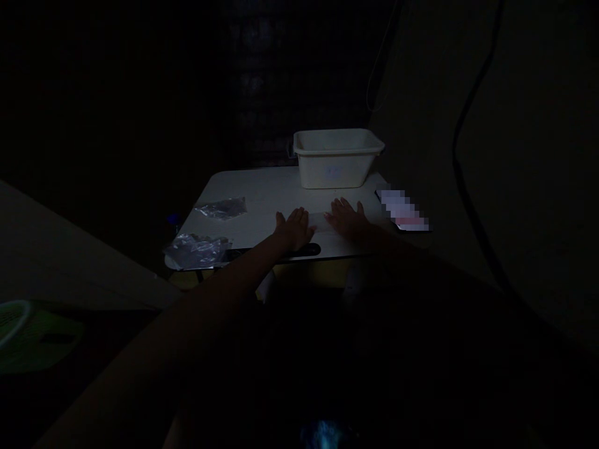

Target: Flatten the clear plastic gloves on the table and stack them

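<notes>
Both hands lie flat near the front of a white table in a dark room. My left hand has its fingers stretched forward and the thumb pointing right. A short gap to the right, my right hand rests with its fingers spread. Between and under them is a thin, clear sheet, perhaps plastic; its edges are hard to make out. Below my left wrist, a black handle-like object lies along the front edge, partly hidden by my forearm.
A white plastic tub stands at the back. Two clear plastic bags lie on the left. A phone-like device, its screen blurred, sits at the right edge. A dark cable hangs at right; a green basket is at lower left.
</notes>
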Available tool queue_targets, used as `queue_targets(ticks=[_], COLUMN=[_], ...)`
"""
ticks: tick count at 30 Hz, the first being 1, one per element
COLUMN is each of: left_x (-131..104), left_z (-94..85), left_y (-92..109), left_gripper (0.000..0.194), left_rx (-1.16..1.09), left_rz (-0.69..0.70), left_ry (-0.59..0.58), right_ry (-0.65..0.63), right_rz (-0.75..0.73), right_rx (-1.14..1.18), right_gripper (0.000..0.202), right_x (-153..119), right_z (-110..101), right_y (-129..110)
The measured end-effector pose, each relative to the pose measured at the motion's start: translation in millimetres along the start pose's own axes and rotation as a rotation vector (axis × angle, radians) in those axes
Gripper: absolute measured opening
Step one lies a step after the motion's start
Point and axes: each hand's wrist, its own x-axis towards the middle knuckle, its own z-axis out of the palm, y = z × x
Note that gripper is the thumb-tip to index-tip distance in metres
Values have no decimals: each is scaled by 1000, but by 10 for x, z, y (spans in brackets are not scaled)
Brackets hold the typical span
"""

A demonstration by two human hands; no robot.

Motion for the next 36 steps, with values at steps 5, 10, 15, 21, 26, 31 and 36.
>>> queue_targets(ticks=[5, 10, 15, 21, 26, 31, 36], left_x=[1, 4, 6, 3, 1, -22, -36], left_z=[4, 13, 10, 5, -3, -35, -55], left_y=[-6, -8, -8, -4, -8, 3, 12], left_gripper=[56, 58, 57, 57, 54, 53, 54], left_rx=[13, -5, -22, -27, -36, -44, -25], left_rz=[-1, 6, 4, 8, 30, 19, 15], left_ry=[8, 6, 1, 2, -10, -22, -36], right_ry=[-44, -78, 3, 3, -113, -112, -88], right_rz=[51, 59, 95, 2, -152, -145, -148], right_rx=[22, 34, 49, 169, 228, 159, 131], right_gripper=[54, 55, 55, 52, 50, 50, 52], right_x=[-6, -40, -28, 126, 135, 96, 96], right_z=[-34, -57, -87, -184, -188, -147, -110], right_y=[61, 157, 168, -136, -438, -440, -386])
